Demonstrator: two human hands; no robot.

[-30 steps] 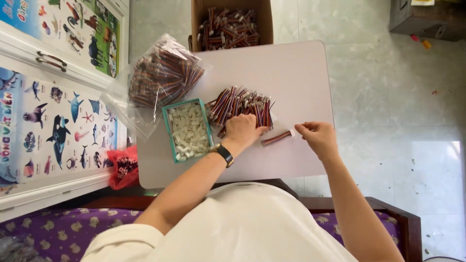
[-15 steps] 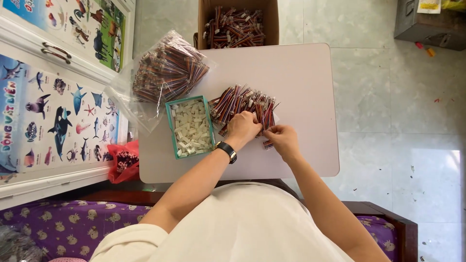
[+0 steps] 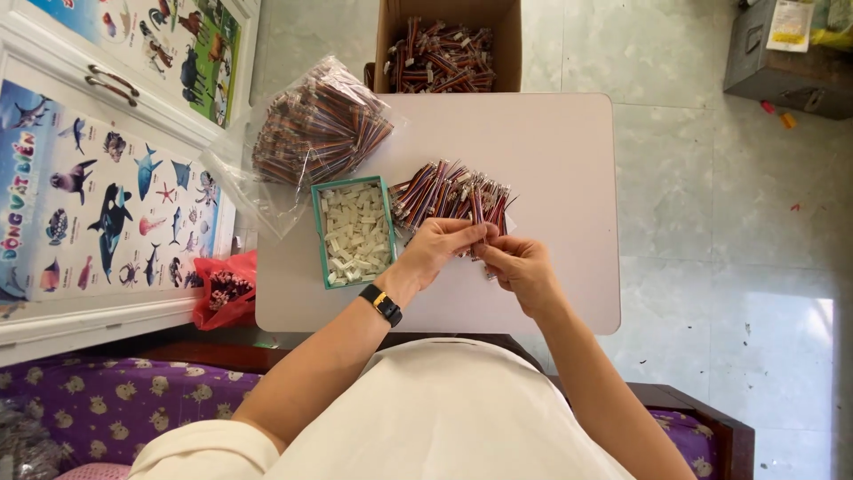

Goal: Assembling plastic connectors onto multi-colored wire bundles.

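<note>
Both hands (image 3: 484,253) pinch one wire bundle (image 3: 480,218) together, fingers hiding its near end.

Cream short-sleeved top, black wristwatch (image 3: 382,304) with gold clasp

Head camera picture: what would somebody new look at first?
Probably the two hands meeting mid-table: the left hand and right hand pinch a wire piece from the colourful wire pile just beyond them. Left of that sits a green tray of white connectors. A clear bag of wires lies at the table's far left corner.
</note>
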